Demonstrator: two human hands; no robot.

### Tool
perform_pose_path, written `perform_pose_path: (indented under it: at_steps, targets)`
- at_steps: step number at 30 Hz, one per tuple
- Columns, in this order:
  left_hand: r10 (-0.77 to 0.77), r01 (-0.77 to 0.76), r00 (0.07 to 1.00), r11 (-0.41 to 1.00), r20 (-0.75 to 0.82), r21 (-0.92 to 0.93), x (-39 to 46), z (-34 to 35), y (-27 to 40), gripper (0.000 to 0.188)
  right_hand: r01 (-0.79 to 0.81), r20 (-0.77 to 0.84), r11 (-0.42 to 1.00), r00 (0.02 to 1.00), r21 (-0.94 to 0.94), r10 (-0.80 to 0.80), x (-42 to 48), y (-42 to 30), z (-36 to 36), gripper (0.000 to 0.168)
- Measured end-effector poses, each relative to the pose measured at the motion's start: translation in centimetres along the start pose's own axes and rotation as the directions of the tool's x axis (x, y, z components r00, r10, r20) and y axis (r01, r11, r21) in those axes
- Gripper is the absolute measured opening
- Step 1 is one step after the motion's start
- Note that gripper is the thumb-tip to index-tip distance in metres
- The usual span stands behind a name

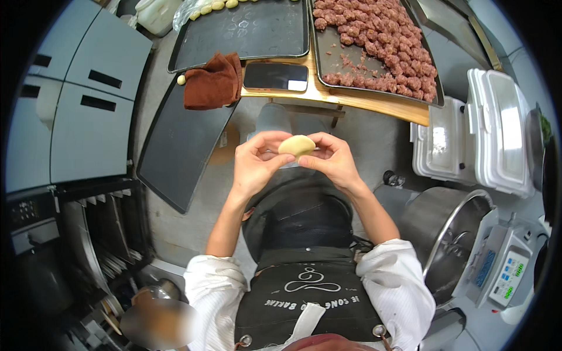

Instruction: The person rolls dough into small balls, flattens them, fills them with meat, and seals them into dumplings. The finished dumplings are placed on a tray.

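Observation:
Between my two hands, over my lap, I hold a flattened round of pale yellow dough (297, 146). My left hand (264, 163) grips its left edge and my right hand (327, 155) its right edge, thumbs at the bottom and fingertips behind. Ahead on the wooden table (322, 87) rests a dark tray (246, 37) with a row of dough pieces (218, 5) at its far side, partly under plastic film. To its right, many raw meat filling balls (386, 44) fill much of a second tray (327, 55). A phone (275, 77) lies near the table edge.
A brown cloth (214, 83) lies left of the phone, with a small dough ball (181, 80) beside it. Another dark tray (182, 140) leans low on the left. Lidded plastic boxes (498, 131), a steel mixing bowl (439, 237) and a digital scale (507, 274) stand at the right.

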State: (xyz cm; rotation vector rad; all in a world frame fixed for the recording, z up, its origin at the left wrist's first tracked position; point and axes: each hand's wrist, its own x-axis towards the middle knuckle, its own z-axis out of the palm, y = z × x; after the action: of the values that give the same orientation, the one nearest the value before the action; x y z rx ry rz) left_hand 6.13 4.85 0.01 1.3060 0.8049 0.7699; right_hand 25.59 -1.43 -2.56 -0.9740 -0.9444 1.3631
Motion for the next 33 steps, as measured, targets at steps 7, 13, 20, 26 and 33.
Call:
perform_pose_path:
  at_steps: [7,13,20,26,33]
  targets:
    - [0.100,-0.087,0.989,0.990,-0.107,0.113,-0.2,-0.3,0.3,0.035,0.020,-0.106,0.984,0.994,-0.175,-0.039,1.0,-1.4,0.7,0.024]
    - [-0.130,0.196,0.978,0.328,0.162,-0.924,1.5,2.9,-0.4,0.059,0.565,0.338,0.203,0.703,-0.800,-0.625,0.4,-0.9,3.3,0.028]
    - [-0.057,0.081,0.996,0.207,0.071,-0.975,1.9,3.2,-1.7,0.062,0.657,0.602,0.196,0.750,-0.728,-0.276,-0.7,-1.9,2.2,0.064]
    - [-0.066,0.147,0.988,0.099,0.141,-0.984,1.4,2.4,-2.7,0.063,0.643,0.472,0.378,0.755,-0.666,-0.455,1.5,-6.2,-2.7,0.044]
    - [-0.268,0.331,0.923,0.189,0.275,-0.925,-1.1,2.6,-8.1,0.055,0.363,0.328,0.206,0.927,-0.909,-0.184,9.9,-11.1,-12.8,0.028]
